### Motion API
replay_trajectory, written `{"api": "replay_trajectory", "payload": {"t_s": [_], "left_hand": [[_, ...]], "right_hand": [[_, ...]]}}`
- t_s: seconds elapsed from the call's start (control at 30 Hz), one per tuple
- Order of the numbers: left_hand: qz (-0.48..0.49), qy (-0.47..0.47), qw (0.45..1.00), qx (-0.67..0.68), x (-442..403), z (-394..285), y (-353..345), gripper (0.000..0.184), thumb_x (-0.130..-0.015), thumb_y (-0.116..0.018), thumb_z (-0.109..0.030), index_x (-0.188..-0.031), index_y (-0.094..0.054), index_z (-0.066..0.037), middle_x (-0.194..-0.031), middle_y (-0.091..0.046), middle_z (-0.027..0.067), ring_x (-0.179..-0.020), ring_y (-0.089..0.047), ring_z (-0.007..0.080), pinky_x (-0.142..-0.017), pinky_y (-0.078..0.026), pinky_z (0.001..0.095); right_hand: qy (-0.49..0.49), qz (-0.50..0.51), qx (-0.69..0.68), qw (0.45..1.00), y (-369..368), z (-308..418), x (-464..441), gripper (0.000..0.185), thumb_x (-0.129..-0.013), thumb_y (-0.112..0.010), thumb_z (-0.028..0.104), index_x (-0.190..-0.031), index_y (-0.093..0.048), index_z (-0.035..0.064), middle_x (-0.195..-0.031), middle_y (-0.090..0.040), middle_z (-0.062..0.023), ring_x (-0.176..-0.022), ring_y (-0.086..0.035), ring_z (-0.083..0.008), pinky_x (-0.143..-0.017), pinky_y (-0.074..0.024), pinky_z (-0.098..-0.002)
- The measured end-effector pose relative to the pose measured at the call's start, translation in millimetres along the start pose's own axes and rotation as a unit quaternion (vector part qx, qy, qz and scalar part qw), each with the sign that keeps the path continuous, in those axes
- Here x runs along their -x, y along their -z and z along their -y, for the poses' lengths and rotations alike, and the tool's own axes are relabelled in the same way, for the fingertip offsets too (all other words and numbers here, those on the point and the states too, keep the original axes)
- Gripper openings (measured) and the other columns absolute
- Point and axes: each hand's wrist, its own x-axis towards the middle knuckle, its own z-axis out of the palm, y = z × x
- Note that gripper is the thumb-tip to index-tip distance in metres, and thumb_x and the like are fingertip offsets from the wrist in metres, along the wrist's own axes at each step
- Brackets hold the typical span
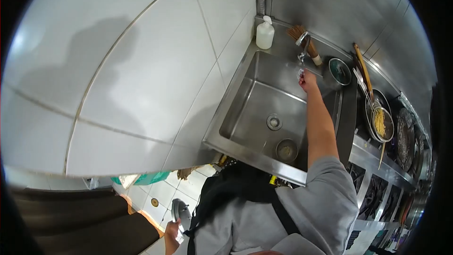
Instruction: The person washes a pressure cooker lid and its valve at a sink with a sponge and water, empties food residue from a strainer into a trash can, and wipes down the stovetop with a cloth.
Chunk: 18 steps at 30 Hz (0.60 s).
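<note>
My right hand (307,81) is stretched over the far right side of the steel sink (245,97), just below the chrome faucet (302,49). Its fingers are curled closed, with a small pale, shiny bit beside them; what they hold, I cannot make out. Low at my left side, my left hand (172,229) grips a round, shiny metal dish-like piece (181,211) by its lower edge. Whether that piece is a lid or a shallow bowl does not show. Inside the sink, a small metal bowl (286,151) sits at the near right corner, close to the drain (274,122).
A white pump bottle (265,34) stands at the sink's back left corner. Behind the faucet leans a bristle brush (306,45). To the right are a pot (338,73), a strainer with yellow noodle-like food (380,122), and stove burners (373,193). White tiled wall (151,66) borders the left.
</note>
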Motion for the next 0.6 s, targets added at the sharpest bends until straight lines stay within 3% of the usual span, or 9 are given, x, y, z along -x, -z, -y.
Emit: {"api": "replay_trajectory", "payload": {"t_s": [0.07, 0.13, 0.2, 0.3, 0.37, 0.43, 0.5, 0.53, 0.6], "left_hand": [[-0.012, 0.056, 0.996, 0.063, 15, -14, -5, 0.056, -0.089, -0.066, -0.044, -0.111, -0.058, 0.007, -0.068, -0.055, 0.0086, -0.049, -0.043, 0.0154, -0.04, -0.032, 0.0353], [-0.019, 0.115, 0.988, 0.102, 41, -42, -9, 0.053, -0.089, -0.068, -0.041, -0.112, -0.056, 0.005, -0.065, -0.049, 0.0052, -0.045, -0.038, 0.0134, -0.036, -0.027, 0.032], [-0.032, 0.15, 0.982, 0.109, 56, -57, -16, 0.049, -0.09, -0.068, -0.038, -0.111, -0.054, 0.004, -0.064, -0.045, 0.0026, -0.043, -0.035, 0.0123, -0.035, -0.025, 0.0288], [0.012, 0.181, 0.949, 0.258, 67, -60, -20, 0.05, -0.09, -0.067, -0.039, -0.113, -0.052, 0.002, -0.07, -0.051, 0.005, -0.045, -0.036, 0.0126, -0.037, -0.028, 0.0287], [-0.049, 0.221, 0.958, 0.176, 80, -100, -24, 0.047, -0.089, -0.068, -0.041, -0.108, -0.051, -0.002, -0.073, -0.048, 0.0042, -0.049, -0.035, 0.0124, -0.041, -0.028, 0.0282], [-0.043, 0.225, 0.963, 0.141, 80, -108, -20, 0.046, -0.089, -0.068, -0.041, -0.107, -0.05, -0.002, -0.074, -0.047, 0.0039, -0.05, -0.035, 0.0124, -0.042, -0.028, 0.0279], [-0.011, 0.179, 0.973, 0.145, 71, -104, -21, 0.044, -0.089, -0.069, -0.041, -0.104, -0.051, -0.003, -0.07, -0.044, 0.0025, -0.049, -0.032, 0.0117, -0.041, -0.026, 0.0285], [-0.001, 0.164, 0.976, 0.146, 68, -103, -22, 0.044, -0.089, -0.069, -0.041, -0.103, -0.051, -0.003, -0.069, -0.043, 0.002, -0.049, -0.031, 0.0115, -0.04, -0.025, 0.0286], [0.021, 0.147, 0.975, 0.162, 62, -100, -20, 0.038, -0.09, -0.068, -0.04, -0.098, -0.052, -0.006, -0.063, -0.04, -0.0004, -0.045, -0.028, 0.0109, -0.038, -0.023, 0.0296]], "right_hand": [[0.026, -0.028, 0.045, 0.998, -2, 19, -27, 0.034, -0.098, -0.053, 0.037, -0.087, -0.057, 0.005, -0.064, -0.049, -0.005, -0.045, -0.042, -0.0145, -0.04, -0.0343, -0.0309], [0.044, -0.099, 0.266, 0.958, -21, 32, -29, 0.032, -0.097, -0.051, 0.037, -0.084, -0.055, 0.009, -0.065, -0.053, -0.0032, -0.046, -0.043, -0.0114, -0.04, -0.0352, -0.0289], [0.047, -0.043, 0.258, 0.964, -10, 26, -102, 0.034, -0.096, -0.052, 0.038, -0.082, -0.056, 0.0078, -0.064, -0.054, -0.0029, -0.045, -0.044, -0.0108, -0.04, -0.0346, -0.028], [0.029, -0.006, 0.254, 0.967, -52, 62, -62, 0.035, -0.094, -0.056, 0.038, -0.076, -0.055, 0.0076, -0.062, -0.052, -0.0011, -0.044, -0.041, -0.0097, -0.041, -0.0336, -0.0266], [0.068, 0.067, 0.235, 0.967, -71, 68, -29, 0.035, -0.093, -0.06, 0.036, -0.072, -0.054, 0.0077, -0.06, -0.05, -0.0006, -0.044, -0.04, -0.01, -0.043, -0.0333, -0.0261], [0.092, 0.106, 0.219, 0.966, -79, 59, -10, 0.035, -0.092, -0.062, 0.034, -0.071, -0.054, 0.0078, -0.059, -0.049, -0.0006, -0.045, -0.04, -0.0108, -0.044, -0.0334, -0.0262], [0.075, 0.247, 0.074, 0.963, -86, 48, -7, 0.039, -0.093, -0.055, 0.034, -0.065, -0.053, 0.0068, -0.054, -0.047, -0.0033, -0.045, -0.042, -0.0149, -0.043, -0.0334, -0.0311], [0.074, 0.245, 0.073, 0.964, -87, 43, -7, 0.039, -0.093, -0.055, 0.034, -0.065, -0.053, 0.0068, -0.054, -0.047, -0.0033, -0.045, -0.042, -0.0149, -0.043, -0.0334, -0.0311], [0.076, 0.342, -0.06, 0.935, -86, 38, -9, 0.042, -0.095, -0.05, 0.032, -0.062, -0.05, 0.0059, -0.051, -0.042, -0.0042, -0.043, -0.038, -0.0155, -0.043, -0.0316, -0.0303]]}}
